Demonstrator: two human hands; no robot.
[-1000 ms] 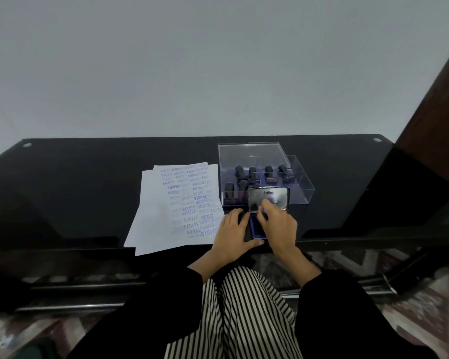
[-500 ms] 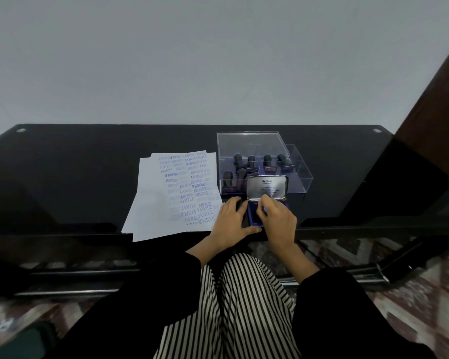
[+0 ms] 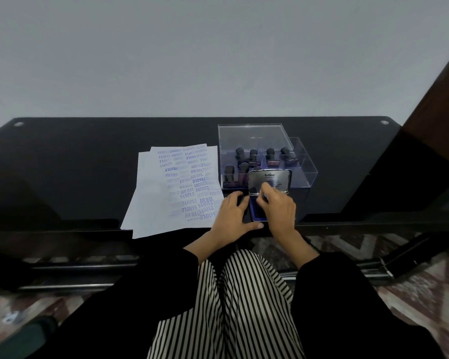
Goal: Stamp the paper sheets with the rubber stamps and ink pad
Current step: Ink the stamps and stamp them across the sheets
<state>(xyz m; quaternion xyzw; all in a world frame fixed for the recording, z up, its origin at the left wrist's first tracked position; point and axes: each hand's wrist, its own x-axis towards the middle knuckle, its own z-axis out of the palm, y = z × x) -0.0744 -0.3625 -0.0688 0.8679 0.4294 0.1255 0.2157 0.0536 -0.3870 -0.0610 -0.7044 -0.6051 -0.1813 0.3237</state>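
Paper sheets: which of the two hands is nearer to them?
Left. The left hand lies just right of the paper sheets; the right hand is farther right, over the open ink pad.

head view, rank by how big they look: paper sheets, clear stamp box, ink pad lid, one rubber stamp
1. paper sheets
2. clear stamp box
3. ink pad lid
4. rubber stamp
Box sits farther back, so first two are less sure.

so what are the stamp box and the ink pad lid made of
Stamp box: clear rigid plastic, likely acrylic; the stamps show through its walls. Ink pad lid: seemingly metal, silvery, shiny with printed lettering, though it could be coated plastic.
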